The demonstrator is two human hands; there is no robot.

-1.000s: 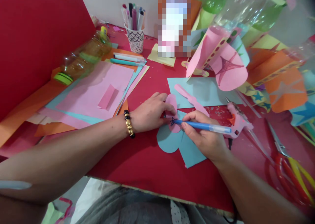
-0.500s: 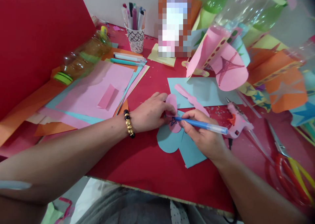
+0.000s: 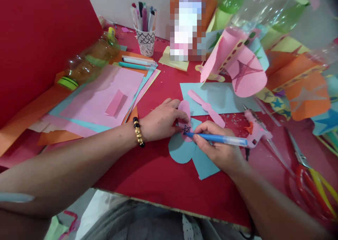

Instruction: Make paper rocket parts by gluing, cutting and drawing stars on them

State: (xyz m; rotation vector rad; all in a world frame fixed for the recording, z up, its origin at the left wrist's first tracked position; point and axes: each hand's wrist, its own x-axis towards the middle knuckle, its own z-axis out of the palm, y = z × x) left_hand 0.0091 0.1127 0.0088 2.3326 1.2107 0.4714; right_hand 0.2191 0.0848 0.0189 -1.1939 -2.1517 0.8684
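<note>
My right hand [image 3: 217,146] pinches a blue pen [image 3: 219,138], its tip on a small pink paper cutout [image 3: 184,110]. A dark star outline [image 3: 186,129] is drawn on the cutout's lower part. My left hand [image 3: 165,122], with a bead bracelet at the wrist, holds the cutout with thumb and bent fingers, hiding part of it. Beneath lies a light-blue paper shape [image 3: 181,149] with rounded lobes, partly covered by my right hand. Beyond my right hand, a wavy pink paper strip [image 3: 206,107] rests partly on a light-blue sheet [image 3: 232,92].
To the right lie a pink glue gun [image 3: 255,129] and scissors [image 3: 302,159]. Stacked coloured paper [image 3: 102,95] and a plastic bottle [image 3: 88,62] are at left. A pen cup [image 3: 146,41] stands behind. Decorated bottle rockets [image 3: 248,71] crowd the back right.
The blue pen's tip has moved slightly down along the star, and my right hand has shifted a little down with it. My left hand stays in place.
</note>
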